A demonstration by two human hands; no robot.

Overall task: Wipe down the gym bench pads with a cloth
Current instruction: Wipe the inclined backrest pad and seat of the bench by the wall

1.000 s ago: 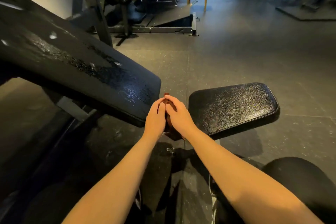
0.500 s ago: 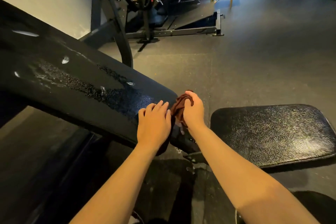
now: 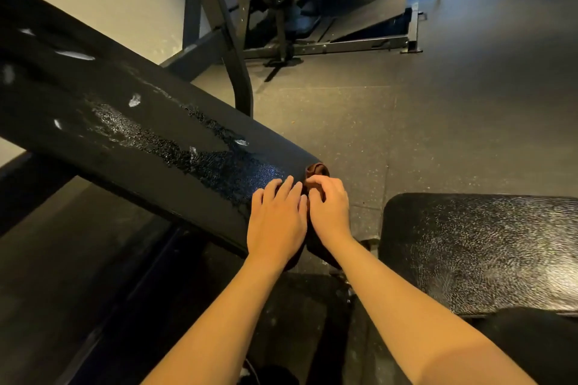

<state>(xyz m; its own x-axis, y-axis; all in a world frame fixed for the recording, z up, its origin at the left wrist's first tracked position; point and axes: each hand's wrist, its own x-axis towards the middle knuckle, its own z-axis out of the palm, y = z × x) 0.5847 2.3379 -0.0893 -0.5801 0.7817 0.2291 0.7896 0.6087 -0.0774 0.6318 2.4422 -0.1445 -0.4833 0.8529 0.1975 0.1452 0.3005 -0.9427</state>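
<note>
now my left hand (image 3: 275,223) lies flat on the pad (image 3: 150,141), my right hand (image 3: 330,212) clutching the cloth (image 3: 317,170) at its end.

bare forearms (image 3: 416,316), black trousers (image 3: 531,350)

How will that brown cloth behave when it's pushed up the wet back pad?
Probably floppy: the brown cloth is bunched under the right hand. It will likely soak and drag, since the back pad glistens with droplets.
</note>
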